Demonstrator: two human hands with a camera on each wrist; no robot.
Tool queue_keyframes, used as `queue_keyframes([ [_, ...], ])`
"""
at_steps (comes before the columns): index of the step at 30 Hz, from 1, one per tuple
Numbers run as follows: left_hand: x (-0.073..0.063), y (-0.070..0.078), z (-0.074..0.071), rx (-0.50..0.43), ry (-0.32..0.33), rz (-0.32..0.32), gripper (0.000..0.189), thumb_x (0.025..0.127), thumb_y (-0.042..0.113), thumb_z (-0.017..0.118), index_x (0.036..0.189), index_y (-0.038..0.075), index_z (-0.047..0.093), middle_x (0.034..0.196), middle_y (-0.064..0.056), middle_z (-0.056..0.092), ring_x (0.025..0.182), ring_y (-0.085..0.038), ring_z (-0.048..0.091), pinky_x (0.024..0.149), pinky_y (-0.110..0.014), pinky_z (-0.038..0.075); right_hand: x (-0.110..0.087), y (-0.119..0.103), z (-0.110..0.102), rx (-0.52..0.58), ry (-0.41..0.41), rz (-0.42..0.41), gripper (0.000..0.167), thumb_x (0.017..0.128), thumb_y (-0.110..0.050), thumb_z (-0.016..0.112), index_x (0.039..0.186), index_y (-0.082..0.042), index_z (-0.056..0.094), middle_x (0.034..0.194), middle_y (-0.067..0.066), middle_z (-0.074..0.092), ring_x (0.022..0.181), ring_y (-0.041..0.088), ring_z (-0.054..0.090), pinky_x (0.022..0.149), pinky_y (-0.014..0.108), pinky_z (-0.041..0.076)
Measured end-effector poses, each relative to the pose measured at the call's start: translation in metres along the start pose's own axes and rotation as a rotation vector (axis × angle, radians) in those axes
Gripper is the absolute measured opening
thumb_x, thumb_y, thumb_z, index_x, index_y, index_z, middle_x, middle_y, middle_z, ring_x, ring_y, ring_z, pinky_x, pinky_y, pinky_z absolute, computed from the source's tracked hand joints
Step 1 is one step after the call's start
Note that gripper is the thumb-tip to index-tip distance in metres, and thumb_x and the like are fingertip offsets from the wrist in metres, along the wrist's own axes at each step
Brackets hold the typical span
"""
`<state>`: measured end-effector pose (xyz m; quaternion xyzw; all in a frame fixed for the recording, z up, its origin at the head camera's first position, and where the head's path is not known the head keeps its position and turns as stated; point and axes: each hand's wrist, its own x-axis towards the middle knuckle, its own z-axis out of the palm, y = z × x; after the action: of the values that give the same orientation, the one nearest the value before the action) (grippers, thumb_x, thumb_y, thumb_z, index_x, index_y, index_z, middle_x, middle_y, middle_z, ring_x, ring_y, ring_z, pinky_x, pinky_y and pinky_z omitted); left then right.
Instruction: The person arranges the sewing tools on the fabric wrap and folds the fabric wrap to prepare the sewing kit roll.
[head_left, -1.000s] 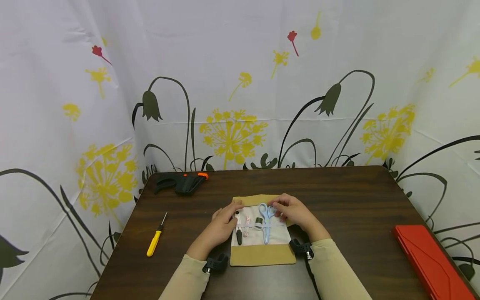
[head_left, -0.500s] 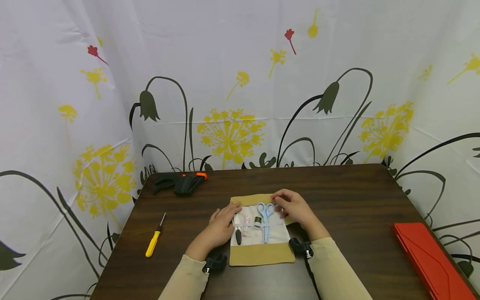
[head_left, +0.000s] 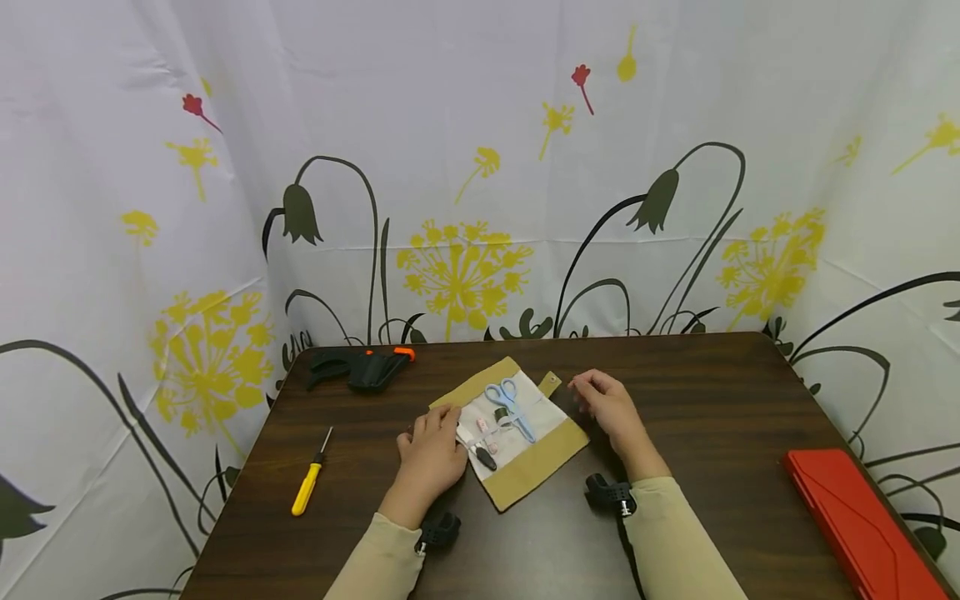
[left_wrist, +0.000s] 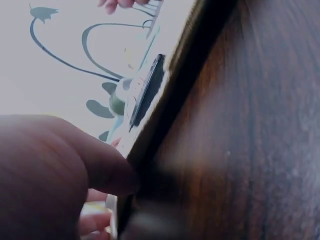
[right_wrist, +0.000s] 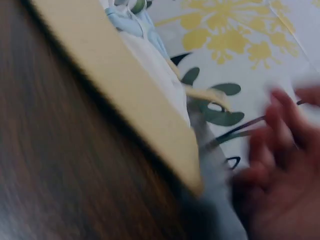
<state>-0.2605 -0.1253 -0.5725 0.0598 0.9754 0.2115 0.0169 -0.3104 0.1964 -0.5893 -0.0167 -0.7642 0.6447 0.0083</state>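
Observation:
A tan fabric sewing kit [head_left: 542,465] with a white lining lies unfolded and turned askew on the table. Under its elastic band sit light blue scissors [head_left: 513,408], a dark green thread spool [head_left: 502,414], small pink pieces and a slim item with a black end [head_left: 485,457]. My left hand [head_left: 431,454] pinches the kit's left edge; in the left wrist view the thumb [left_wrist: 107,167] lies along the edge, with fingertips on the far side. Just right of the kit's snap tab [head_left: 550,383], my right hand [head_left: 611,410] holds nothing, its fingers loosely bent.
A yellow-handled screwdriver [head_left: 307,487] lies on the left of the dark wooden table [head_left: 712,433]. Toward the back left is a black glue gun [head_left: 369,368] with orange parts. A red case [head_left: 862,517] rests at the right edge. A flowered curtain hangs behind.
The kit has turned counterclockwise, its upper end swinging left and its snap tab now visible. My right hand has let go and moved right; my left hand has shifted slightly left and down.

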Motion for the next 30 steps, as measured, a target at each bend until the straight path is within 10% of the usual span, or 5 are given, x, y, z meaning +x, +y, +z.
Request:
queue_keyframes([
  [4, -0.005, 0.005, -0.002, 0.067, 0.023, -0.044, 0.06, 0.097, 0.021, 0.067, 0.155, 0.008, 0.055, 0.155, -0.018, 0.049, 0.139, -0.043, 0.042, 0.1, -0.066, 0.032, 0.0, 0.006, 0.006, -0.241, -0.228, -0.05, 0.034, 0.106, -0.043, 0.071, 0.092, -0.012, 0.074, 0.084, 0.0, 0.065, 0.078, 0.018, 0.059, 0.068, 0.028, 0.047],
  [9, -0.008, 0.009, -0.006, 0.121, 0.026, -0.04, 0.056, 0.097, 0.033, 0.079, 0.141, 0.003, 0.062, 0.137, -0.021, 0.051, 0.125, -0.041, 0.044, 0.094, -0.062, 0.034, -0.002, 0.006, 0.01, -0.423, -0.206, -0.123, 0.019, 0.104, -0.037, 0.075, 0.092, -0.022, 0.075, 0.095, -0.003, 0.07, 0.087, 0.017, 0.059, 0.076, 0.031, 0.047],
  [16, -0.01, 0.013, -0.007, 0.117, 0.017, -0.003, 0.069, 0.091, 0.043, 0.088, 0.138, 0.0, 0.061, 0.142, -0.022, 0.05, 0.131, -0.042, 0.043, 0.099, -0.06, 0.037, -0.002, 0.003, 0.006, -0.473, -0.137, -0.19, 0.01, 0.104, -0.028, 0.075, 0.096, -0.022, 0.073, 0.106, 0.001, 0.067, 0.096, 0.023, 0.06, 0.083, 0.039, 0.049],
  [21, -0.009, 0.016, -0.005, 0.135, -0.016, 0.033, 0.072, 0.092, 0.042, 0.087, 0.142, -0.003, 0.059, 0.142, -0.023, 0.052, 0.124, -0.04, 0.047, 0.097, -0.056, 0.042, 0.0, 0.005, 0.005, -0.477, -0.204, -0.202, 0.007, 0.103, -0.026, 0.076, 0.098, -0.022, 0.073, 0.133, 0.009, 0.067, 0.143, 0.037, 0.059, 0.111, 0.052, 0.048],
  [30, -0.011, 0.02, -0.011, 0.081, -0.024, 0.114, 0.026, 0.09, 0.004, 0.077, 0.113, 0.004, 0.064, 0.122, -0.019, 0.051, 0.107, -0.035, 0.045, 0.087, -0.049, 0.044, -0.001, 0.002, -0.003, -0.447, -0.241, -0.138, 0.012, 0.106, -0.03, 0.072, 0.112, -0.02, 0.076, 0.154, 0.012, 0.064, 0.165, 0.042, 0.032, 0.131, 0.066, 0.027],
])
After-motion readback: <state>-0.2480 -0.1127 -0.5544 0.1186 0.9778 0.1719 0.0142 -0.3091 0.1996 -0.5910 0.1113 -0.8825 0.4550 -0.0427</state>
